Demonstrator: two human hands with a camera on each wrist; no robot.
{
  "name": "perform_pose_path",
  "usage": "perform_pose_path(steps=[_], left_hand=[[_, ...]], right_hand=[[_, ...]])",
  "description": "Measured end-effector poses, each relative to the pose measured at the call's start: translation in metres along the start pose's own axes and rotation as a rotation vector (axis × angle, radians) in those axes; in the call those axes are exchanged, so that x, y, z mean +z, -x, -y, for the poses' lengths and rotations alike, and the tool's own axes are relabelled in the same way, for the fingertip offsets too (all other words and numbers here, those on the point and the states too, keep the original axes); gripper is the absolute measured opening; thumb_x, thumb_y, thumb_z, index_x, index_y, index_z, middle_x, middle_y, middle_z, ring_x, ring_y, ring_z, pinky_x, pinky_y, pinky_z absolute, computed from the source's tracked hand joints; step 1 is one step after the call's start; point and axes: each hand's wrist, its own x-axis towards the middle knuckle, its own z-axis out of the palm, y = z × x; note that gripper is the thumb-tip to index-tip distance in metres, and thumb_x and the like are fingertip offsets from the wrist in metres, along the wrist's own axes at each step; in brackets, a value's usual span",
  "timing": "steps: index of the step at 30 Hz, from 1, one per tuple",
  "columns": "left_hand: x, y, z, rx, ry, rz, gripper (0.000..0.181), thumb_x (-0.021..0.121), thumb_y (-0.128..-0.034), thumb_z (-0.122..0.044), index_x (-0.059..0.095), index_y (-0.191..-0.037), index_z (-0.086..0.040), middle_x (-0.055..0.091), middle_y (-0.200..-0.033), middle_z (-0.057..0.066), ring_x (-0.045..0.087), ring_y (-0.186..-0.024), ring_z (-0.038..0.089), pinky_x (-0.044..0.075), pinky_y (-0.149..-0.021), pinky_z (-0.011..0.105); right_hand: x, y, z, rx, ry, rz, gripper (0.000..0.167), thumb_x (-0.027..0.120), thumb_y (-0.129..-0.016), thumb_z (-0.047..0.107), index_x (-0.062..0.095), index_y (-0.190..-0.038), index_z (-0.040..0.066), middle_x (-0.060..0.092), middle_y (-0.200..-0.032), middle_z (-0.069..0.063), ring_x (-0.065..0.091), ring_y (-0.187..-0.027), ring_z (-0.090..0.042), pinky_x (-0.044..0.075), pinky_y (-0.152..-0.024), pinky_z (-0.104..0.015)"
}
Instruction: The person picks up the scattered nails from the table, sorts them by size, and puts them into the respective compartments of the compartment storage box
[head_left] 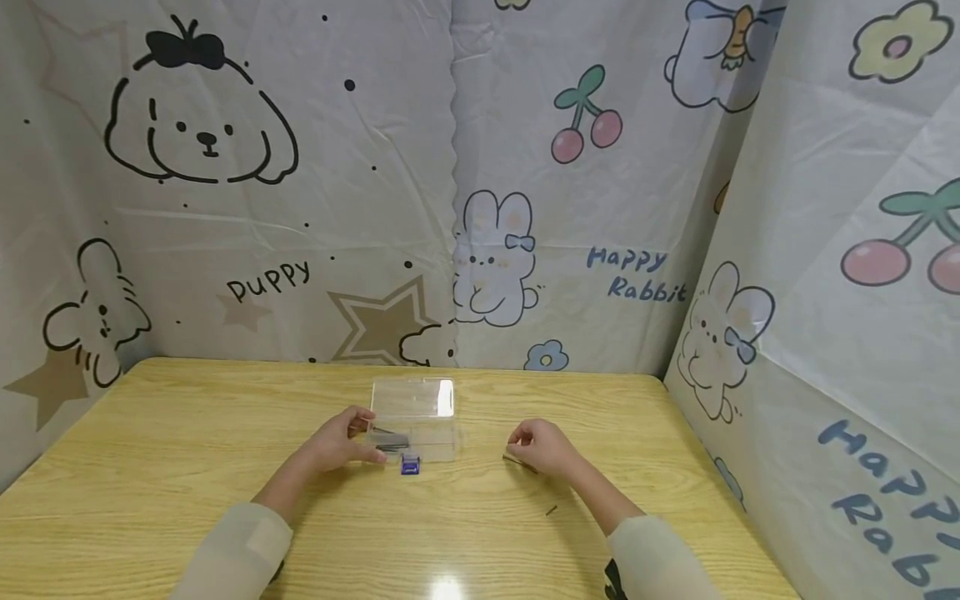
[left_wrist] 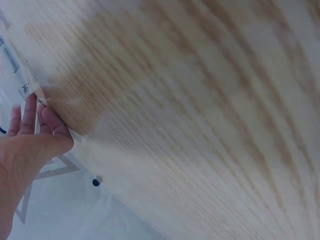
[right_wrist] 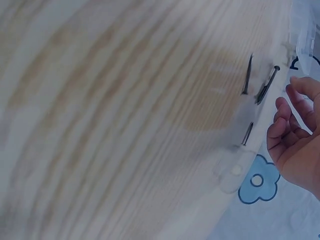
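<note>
On the wood-grain worktop, a clear box stands open, its left end held between the left grip's thumb and fingers. The right grip, fingers bent, is by loose nails, right of the box; whether it pinches one cannot be told. A short nail lies nearer the person.

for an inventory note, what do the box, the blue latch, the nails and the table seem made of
Box: probably glossy clear plastic; it is see-through with bright glare.
Blue latch: likely plastic, judging by its vivid colour.
Nails: probably dark metal, being thin and straight; coating unclear.
Table: wood or wood-look laminate; grain shows, with a shiny reflection.
</note>
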Motion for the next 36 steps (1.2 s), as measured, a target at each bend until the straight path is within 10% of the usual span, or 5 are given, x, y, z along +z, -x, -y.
perform_pose_path(steps=[36], left_hand=[[-0.003,-0.002,0.001,0.003,-0.011,0.016,0.076,0.081,-0.0722,-0.028,0.041,-0.130,0.002,0.047,-0.129,0.024,0.041,-0.121,0.043,0.033,-0.105,0.056]], right_hand=[[-0.002,0.026,-0.031,0.037,-0.022,0.003,0.007,0.063,-0.087,0.011,0.065,-0.081,0.007,0.056,-0.079,-0.002,0.048,-0.069,-0.012,0.040,-0.056,-0.019]])
